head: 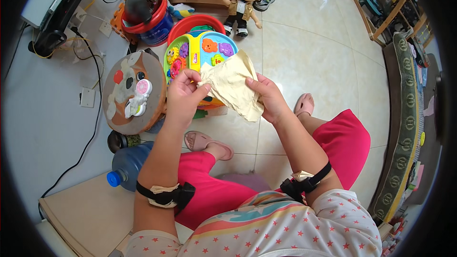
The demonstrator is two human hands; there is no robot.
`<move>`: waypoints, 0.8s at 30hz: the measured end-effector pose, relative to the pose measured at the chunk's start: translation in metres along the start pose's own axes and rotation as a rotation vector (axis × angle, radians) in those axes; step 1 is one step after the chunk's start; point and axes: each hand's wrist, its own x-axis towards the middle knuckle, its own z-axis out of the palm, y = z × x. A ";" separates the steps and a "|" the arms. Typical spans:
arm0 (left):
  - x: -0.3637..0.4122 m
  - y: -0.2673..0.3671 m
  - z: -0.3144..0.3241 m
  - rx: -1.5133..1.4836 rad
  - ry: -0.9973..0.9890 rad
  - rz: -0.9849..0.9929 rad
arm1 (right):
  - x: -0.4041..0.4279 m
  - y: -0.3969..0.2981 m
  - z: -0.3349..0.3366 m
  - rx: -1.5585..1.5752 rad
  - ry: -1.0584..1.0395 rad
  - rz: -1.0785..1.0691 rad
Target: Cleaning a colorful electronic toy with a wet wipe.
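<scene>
A crumpled cream-coloured tissue is stretched between my two hands at chest height. My left hand pinches its left edge between thumb and fingers. On the opposite edge, my right hand grips it with the thumb on top and the fingers behind. Beneath and beyond the tissue stands a colourful plastic activity toy with raised animal shapes, partly hidden by the sheet and my left hand. Beside it is a round stool with a cartoon animal face, and a small white-and-pink toy lies on its seat.
Behind the activity toy are a red basin and a blue-and-red bucket. A doll lies on the tiled floor. At left are a large water bottle and a black cable. A sofa lines the right side.
</scene>
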 end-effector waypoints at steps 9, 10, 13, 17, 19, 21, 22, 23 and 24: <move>0.003 -0.013 -0.014 0.924 0.146 0.415 | 0.075 0.034 -0.002 -1.377 0.567 -0.788; 0.004 -0.013 -0.015 1.080 0.159 0.513 | 0.074 0.038 0.006 -1.415 0.504 -0.899; 0.003 -0.028 -0.016 1.172 0.044 0.536 | 0.080 0.050 0.014 -1.449 0.291 -0.991; 0.001 -0.037 -0.022 1.243 -0.019 0.574 | 0.080 0.059 0.019 -1.531 0.128 -0.871; 0.001 -0.040 -0.024 1.256 -0.016 0.543 | 0.082 0.056 0.015 -1.468 0.049 -0.869; 0.001 -0.042 -0.024 1.275 -0.009 0.515 | 0.079 0.054 0.008 -1.446 -0.020 -0.843; 0.001 -0.043 -0.025 1.296 0.002 0.505 | 0.077 0.053 0.005 -1.415 -0.091 -0.819; 0.001 -0.044 -0.025 1.319 0.013 0.494 | 0.073 0.051 0.002 -1.415 -0.094 -0.820; 0.001 -0.044 -0.025 1.321 0.017 0.495 | 0.068 0.049 0.000 -1.414 -0.143 -0.817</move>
